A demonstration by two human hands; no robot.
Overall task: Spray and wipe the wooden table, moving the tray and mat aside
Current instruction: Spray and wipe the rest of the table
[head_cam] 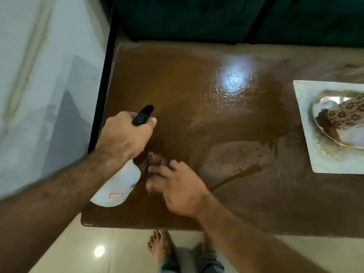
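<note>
The wooden table (216,107) fills the middle of the view, and its left half is wet and shiny. My left hand (128,134) grips a white spray bottle (116,188) by its black nozzle head (142,115), held above the table's near-left part. My right hand (177,188) presses a dark reddish cloth (155,161) against the tabletop just right of the bottle, blurred by motion. A pale square mat (307,123) lies at the table's right edge with a silver tray (323,103) on it, cut off by the frame.
A patterned cup (346,115) lies on the tray. A dark green sofa (197,16) stands behind the table. A pale wall (39,75) is on the left. My bare feet (159,247) stand on the tiled floor at the table's near edge.
</note>
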